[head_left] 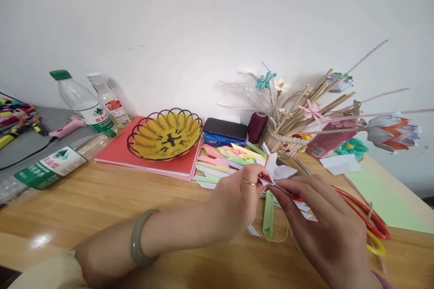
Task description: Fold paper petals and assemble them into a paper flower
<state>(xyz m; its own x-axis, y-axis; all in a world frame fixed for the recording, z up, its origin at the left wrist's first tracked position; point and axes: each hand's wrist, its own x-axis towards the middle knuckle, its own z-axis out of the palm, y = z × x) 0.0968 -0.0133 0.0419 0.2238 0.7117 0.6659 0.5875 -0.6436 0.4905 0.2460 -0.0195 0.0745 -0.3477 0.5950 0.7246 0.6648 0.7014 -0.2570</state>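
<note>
My left hand (242, 198), with a ring on one finger and a bangle on the wrist, pinches a folded paper piece (270, 165) in white and red. My right hand (325, 221) meets it from the right, thumb and forefinger closed on a thin pale edge of the same piece. Part of the paper is hidden behind the fingers. Just below hangs or lies a green folded paper strip (268, 216); I cannot tell whether it is joined to the piece. Behind the hands lie many folded paper strips (217, 165) in pink, yellow, green and white.
A yellow woven basket (166, 137) sits on red paper sheets (115, 158). Behind are a phone (225, 129) on a blue pack, a maroon thread spool (257, 127) and a holder of sticks and paper flowers (288, 142). Plastic bottles (50, 169) stand left; red-handled scissors (364, 212) lie right.
</note>
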